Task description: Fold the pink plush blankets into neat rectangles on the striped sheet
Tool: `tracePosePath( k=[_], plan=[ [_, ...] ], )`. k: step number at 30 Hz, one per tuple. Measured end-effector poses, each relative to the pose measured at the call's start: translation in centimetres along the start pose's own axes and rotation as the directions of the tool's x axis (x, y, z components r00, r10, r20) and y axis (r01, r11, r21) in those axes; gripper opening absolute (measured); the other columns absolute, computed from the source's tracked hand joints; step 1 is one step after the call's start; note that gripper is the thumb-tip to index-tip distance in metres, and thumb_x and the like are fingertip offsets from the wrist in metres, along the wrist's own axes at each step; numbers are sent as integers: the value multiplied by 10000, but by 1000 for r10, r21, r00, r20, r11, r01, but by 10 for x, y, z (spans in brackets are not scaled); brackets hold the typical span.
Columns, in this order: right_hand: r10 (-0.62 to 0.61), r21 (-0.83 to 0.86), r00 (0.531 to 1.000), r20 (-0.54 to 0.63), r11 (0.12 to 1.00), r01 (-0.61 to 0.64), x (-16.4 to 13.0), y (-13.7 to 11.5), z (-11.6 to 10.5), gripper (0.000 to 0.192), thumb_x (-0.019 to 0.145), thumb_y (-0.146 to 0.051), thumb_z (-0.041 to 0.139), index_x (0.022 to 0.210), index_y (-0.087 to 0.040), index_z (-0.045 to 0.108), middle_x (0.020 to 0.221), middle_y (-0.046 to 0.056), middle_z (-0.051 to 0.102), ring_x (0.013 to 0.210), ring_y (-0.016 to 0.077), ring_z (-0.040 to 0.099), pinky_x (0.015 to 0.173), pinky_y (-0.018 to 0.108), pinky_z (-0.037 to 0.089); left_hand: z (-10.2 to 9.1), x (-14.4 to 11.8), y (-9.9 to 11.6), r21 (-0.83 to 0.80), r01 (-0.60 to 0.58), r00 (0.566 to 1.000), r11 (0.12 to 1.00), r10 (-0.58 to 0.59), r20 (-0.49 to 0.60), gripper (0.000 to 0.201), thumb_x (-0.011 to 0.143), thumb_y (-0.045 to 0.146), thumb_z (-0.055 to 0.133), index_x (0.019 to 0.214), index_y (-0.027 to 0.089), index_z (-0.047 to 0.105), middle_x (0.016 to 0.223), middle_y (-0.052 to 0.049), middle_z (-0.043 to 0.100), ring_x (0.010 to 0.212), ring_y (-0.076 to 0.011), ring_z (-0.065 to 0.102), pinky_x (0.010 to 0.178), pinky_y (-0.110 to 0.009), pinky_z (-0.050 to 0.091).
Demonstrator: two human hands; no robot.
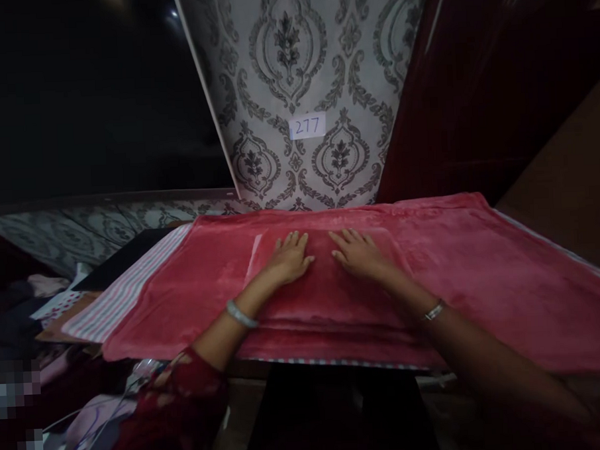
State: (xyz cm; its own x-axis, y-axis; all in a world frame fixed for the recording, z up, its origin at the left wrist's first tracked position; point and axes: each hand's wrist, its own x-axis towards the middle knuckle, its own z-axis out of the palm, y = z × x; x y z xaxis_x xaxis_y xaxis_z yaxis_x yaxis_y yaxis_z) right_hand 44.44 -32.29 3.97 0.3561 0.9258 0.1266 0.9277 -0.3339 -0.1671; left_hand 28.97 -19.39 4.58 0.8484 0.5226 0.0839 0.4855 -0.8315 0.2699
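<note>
A plush red-pink blanket (451,265) is spread over a table-like surface in front of me. On its middle lies a folded red plush piece (323,297), a rough rectangle with a pale edge at its left. My left hand (289,257) rests palm down on the left part of that piece, fingers spread and pointing away from me. Over its right part my right hand (357,251) lies flat in the same way. A gap of red fabric shows between the two hands. Neither hand holds anything.
Beneath the blanket, a striped cloth (133,285) sticks out at the left. A dark screen (90,95) stands at the back left, and a dark red glossy panel (473,98) at the right. A paper marked 277 (307,126) is on the patterned wall. Clutter (100,419) lies at lower left.
</note>
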Motion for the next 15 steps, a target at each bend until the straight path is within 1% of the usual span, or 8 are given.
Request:
tracePosePath(
  k=[1,3,5,7,9,12,15],
  plan=[
    [28,-18,999,23,999,-27,17,2,-4,581,999,-315,387,1557,-152,398,1618,187,348,1491,346,330,1186,564,273,-2,18,3,23,40,999,999,-41,31,662,957,394,512,1549,129,381,1635,-212,314,1534,-356,251,1237,-559,201],
    [93,-39,994,59,995,-90,47,6,-11,556,978,-234,377,1514,-115,461,1569,201,428,1437,340,418,1163,515,317,-7,52,5,61,114,992,992,-116,39,627,963,337,497,1542,117,395,1623,-226,327,1521,-363,281,1228,-555,217],
    [156,-43,985,74,987,-153,70,9,-11,522,965,-183,355,1443,-97,546,1484,210,532,1353,332,517,1113,479,372,-5,79,4,82,166,986,983,-167,-1,591,977,292,460,1533,100,407,1617,-240,332,1520,-374,277,1228,-566,193],
    [208,-44,975,83,978,-204,82,13,-2,482,977,-196,342,1351,-92,628,1375,216,624,1257,331,596,1051,462,417,4,94,-2,97,206,978,974,-203,-40,570,990,303,441,1511,72,434,1602,-260,352,1518,-394,265,1225,-591,158],
    [255,-53,964,78,966,-252,85,17,15,479,1010,-255,313,1278,-88,672,1290,219,673,1202,328,628,1029,465,419,20,97,-12,106,238,971,965,-233,-58,544,1006,362,424,1450,61,510,1531,-270,458,1480,-408,336,1212,-622,161],
    [287,-48,958,-4,957,-287,79,23,43,513,1039,-310,261,1235,-100,685,1241,203,696,1206,313,613,1053,478,374,45,89,-28,122,263,962,957,-249,-115,514,1031,406,348,1359,106,606,1399,-216,611,1379,-368,482,1201,-616,214],
    [267,-21,960,-84,963,-270,76,31,63,486,1036,-320,281,1196,-132,699,1206,169,714,1178,293,617,1045,457,359,61,84,-38,156,271,951,950,-240,-193,502,1041,397,316,1350,139,617,1373,-162,643,1338,-325,521,1207,-579,244]
  ],
)
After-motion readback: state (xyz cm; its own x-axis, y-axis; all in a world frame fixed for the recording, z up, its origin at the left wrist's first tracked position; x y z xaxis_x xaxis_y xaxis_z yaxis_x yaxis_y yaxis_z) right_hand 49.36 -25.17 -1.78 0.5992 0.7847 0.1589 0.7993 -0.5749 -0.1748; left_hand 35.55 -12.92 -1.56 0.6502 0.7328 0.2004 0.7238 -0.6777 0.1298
